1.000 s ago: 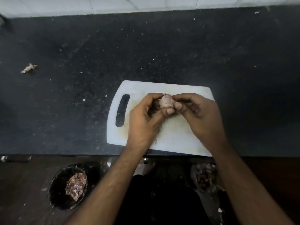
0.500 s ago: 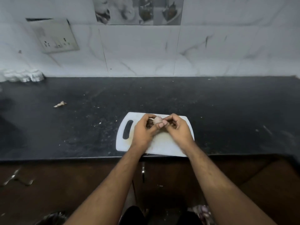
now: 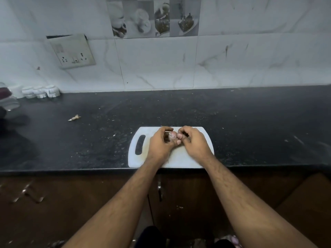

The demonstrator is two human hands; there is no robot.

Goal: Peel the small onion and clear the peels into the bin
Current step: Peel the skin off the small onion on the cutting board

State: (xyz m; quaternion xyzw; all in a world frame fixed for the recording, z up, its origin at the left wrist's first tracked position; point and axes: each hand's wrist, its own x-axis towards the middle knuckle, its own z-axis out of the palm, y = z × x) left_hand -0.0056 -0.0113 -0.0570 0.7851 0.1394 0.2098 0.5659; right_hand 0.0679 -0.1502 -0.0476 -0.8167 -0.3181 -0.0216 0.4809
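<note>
The left hand (image 3: 160, 143) cups the small onion (image 3: 172, 135) from the left, its fingers (image 3: 167, 129) curled over the top and its thumb pressed underneath, grasping it. The right hand (image 3: 194, 142) meets it from the right, with fingertips (image 3: 179, 136) pinched against the onion's skin; whether a peel is caught between them is too small to tell. The onion is held between both hands just above the white cutting board (image 3: 186, 159), over its middle.

The board lies flat on the black speckled worktop (image 3: 250, 126), its slotted handle (image 3: 140, 144) pointing left and its near edge at the worktop's front edge. Pale crumbs are scattered over the dark surface. Well apart to the left lies a single dry scrap of peel (image 3: 74, 118). At the far left, against the wall, stand small white jars (image 3: 40, 91).

Behind the worktop rises a white marbled tile wall (image 3: 232, 59), with a socket and switch plate (image 3: 72, 51) tilted on it and a band of food-picture tiles (image 3: 154, 17) higher up. Below the worktop are dark brown cabinet doors (image 3: 179, 194) with a metal handle (image 3: 159, 189).
</note>
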